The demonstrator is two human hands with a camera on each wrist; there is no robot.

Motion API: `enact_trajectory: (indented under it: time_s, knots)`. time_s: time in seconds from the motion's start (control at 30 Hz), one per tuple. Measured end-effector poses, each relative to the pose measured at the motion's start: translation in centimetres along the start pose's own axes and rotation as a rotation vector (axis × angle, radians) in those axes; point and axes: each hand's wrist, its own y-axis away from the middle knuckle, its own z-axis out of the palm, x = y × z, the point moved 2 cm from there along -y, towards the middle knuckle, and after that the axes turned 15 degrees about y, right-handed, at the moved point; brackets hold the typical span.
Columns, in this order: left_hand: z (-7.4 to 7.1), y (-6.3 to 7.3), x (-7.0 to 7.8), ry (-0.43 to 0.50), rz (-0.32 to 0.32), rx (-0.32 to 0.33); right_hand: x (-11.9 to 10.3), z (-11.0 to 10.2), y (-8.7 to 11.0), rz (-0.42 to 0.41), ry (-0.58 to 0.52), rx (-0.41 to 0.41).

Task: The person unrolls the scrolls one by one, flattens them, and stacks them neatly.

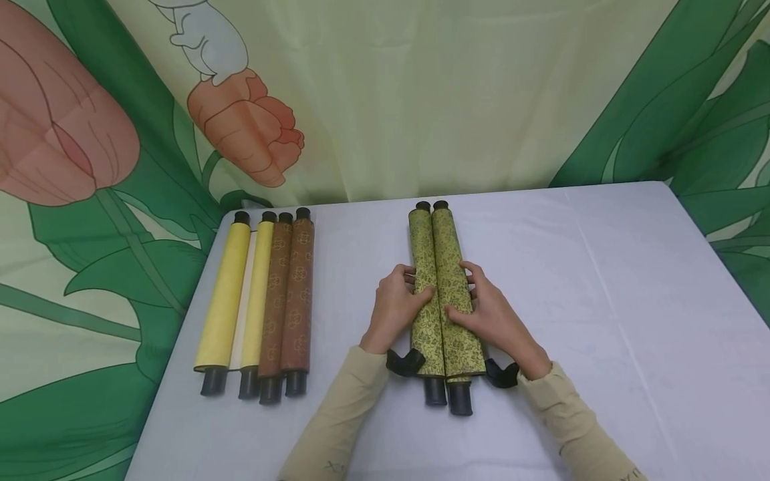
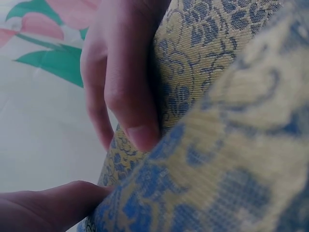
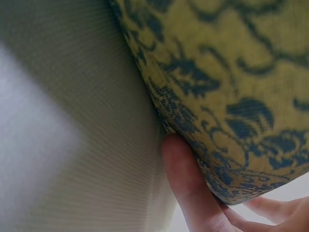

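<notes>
Two rolls covered in yellow-green brocade with dark floral figures lie side by side, pointing away from me, with black knobs at both ends. The left roll [image 1: 424,244] is held by my left hand [image 1: 392,308], thumb on top and fingers along its outer side. My right hand [image 1: 498,319] grips the right roll [image 1: 448,244] in the same way, thumb over the top. In the left wrist view, the brocade [image 2: 193,72] fills the right side, with fingers [image 2: 128,82] against it. In the right wrist view, a fingertip [image 3: 178,154] touches the lower edge of the brocade [image 3: 217,111].
On the left of the white-covered table [image 1: 541,267] lie a wide yellow roll [image 1: 224,294] and a narrower yellow roll [image 1: 257,294], with pale material between. Beside them are two brown patterned rolls [image 1: 299,294]. A printed curtain [image 1: 421,100] hangs behind the table.
</notes>
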Motion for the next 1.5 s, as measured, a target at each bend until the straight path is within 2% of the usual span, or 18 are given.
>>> enact_trajectory:
  time_s: [0.53, 0.9, 1.03, 1.17, 1.33, 1.5]
  knots:
    - [-0.5, 0.1, -0.4, 0.050, -0.038, -0.010, 0.2, 0.4, -0.2, -0.008, 0.020, -0.008]
    - [-0.8, 0.3, -0.6, 0.028, -0.045, -0.014, -0.3, 0.3, 0.0, -0.017, 0.078, -0.018]
    - [-1.0, 0.6, -0.2, -0.013, -0.023, -0.009, -0.6, 0.3, 0.1, -0.035, 0.114, 0.008]
    - [-1.1, 1.1, 0.4, -0.093, 0.024, -0.011, -0.9, 0.2, 0.2, -0.072, 0.140, 0.053]
    - [-0.7, 1.5, 1.0, -0.169, 0.069, -0.056, -1.2, 0.0, 0.0, -0.137, 0.169, 0.092]
    - [-0.5, 1.9, 1.3, -0.221, 0.084, -0.084, -1.4, 0.0, 0.0, -0.177, 0.211, 0.095]
